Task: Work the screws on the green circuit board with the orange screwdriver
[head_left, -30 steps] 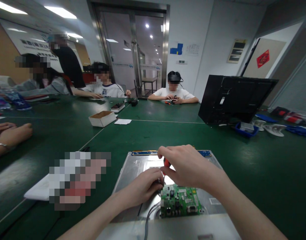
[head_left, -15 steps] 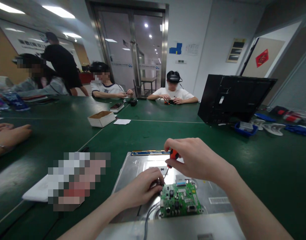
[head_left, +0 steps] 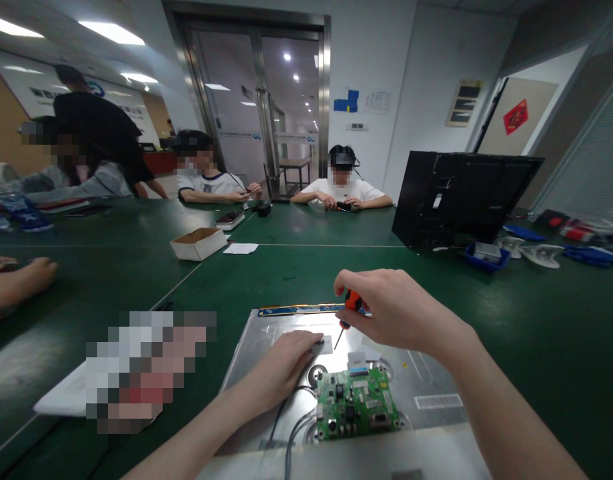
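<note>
In front of me lies a flat metal panel, the back of a display by its look. A green circuit board sits on its lower part, with a flat ribbon cable at its top edge and grey cables at its left. My right hand grips an orange-and-black screwdriver, whose tip points down just above the panel, clear of the board. Fingers stretched, my left hand rests over the panel beside a pale label, up and left of the board; its thumb is hidden.
A black monitor housing stands at the right, near a blue tray. Farther left are an open white box and a paper slip. A blurred-out item lies left of the panel. Co-workers sit around the green table.
My left hand has left the board's upper-left corner and moved up the panel, its fingers straightening. The screwdriver has lifted from that corner and shifted slightly right.
</note>
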Demonstrator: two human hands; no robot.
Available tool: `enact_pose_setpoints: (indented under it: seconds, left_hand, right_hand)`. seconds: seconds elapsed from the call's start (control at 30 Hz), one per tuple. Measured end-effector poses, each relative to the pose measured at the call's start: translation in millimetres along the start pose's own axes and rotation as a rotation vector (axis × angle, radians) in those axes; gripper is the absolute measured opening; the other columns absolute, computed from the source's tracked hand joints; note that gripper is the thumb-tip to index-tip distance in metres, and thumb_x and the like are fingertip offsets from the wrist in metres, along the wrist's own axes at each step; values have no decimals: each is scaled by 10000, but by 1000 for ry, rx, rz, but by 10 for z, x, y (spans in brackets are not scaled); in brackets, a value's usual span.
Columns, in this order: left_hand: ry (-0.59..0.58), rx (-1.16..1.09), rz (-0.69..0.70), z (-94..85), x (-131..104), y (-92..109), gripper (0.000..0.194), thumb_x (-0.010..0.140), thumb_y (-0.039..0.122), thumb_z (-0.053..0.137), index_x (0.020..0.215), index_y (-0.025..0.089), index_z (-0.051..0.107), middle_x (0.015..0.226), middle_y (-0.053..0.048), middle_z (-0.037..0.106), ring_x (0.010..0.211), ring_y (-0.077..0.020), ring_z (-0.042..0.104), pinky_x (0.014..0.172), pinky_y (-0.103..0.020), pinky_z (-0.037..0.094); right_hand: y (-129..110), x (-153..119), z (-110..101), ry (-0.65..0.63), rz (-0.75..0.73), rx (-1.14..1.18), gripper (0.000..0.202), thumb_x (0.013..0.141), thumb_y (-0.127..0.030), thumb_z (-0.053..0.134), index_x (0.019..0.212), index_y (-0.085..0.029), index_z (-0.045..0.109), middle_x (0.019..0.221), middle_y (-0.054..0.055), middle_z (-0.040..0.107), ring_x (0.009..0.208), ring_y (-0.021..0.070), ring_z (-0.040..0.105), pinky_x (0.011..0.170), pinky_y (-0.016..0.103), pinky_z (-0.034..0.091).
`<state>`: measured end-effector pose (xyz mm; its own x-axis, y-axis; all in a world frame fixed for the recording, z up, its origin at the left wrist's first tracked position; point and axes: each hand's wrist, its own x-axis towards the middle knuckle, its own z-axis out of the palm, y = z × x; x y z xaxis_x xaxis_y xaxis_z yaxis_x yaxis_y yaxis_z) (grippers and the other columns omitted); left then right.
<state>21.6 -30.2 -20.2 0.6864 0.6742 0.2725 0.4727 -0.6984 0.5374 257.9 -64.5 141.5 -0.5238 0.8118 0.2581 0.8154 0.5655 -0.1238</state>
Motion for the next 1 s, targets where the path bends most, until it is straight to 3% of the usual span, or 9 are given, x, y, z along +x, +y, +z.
enact_pose_setpoints:
  seconds: [0.2,0.37,0.7,0.8,1.0]
  left_hand:
    - [33,65,-84,-5,40,-3,278,868,80,545,1112,188,620,1082,-89,696,1008,-260,625,880,-388,484]
    - [-3,110,-95,-36,61,57,169,909,97,504,908,182,649,901,-64,677,872,-230,602,781,-329,441]
    - [-42,-32,-112,-195,57,190,146,887,104,501,866,176,626,914,-57,649,854,-203,577,751,-287,416]
    - [-134,-201,-146,-284,37,280,121,883,143,529,897,181,643,847,-18,650,748,-165,567,691,-254,421]
    - [-362,-383,-159,-333,-23,405,94,821,165,601,853,182,688,810,2,657,755,-157,562,692,-240,442]
  right_hand:
    - [6,5,25,-1,-9,3,153,889,-246,685,1006,-214,591,881,11,737,731,190,665,561,268,301]
    - [1,15,46,-12,-32,14,128,906,-255,666,1000,-216,588,862,6,733,718,191,661,559,265,308]
    - [10,-1,9,-32,-20,13,130,910,-247,669,1010,-220,589,893,13,733,739,189,666,577,265,328]
    - [10,-26,-24,-29,-11,20,142,905,-252,679,1011,-224,589,884,7,731,734,187,667,583,267,334]
    - [-12,-90,-77,-28,-15,43,163,903,-266,690,1018,-233,579,873,-10,725,724,181,660,583,265,332]
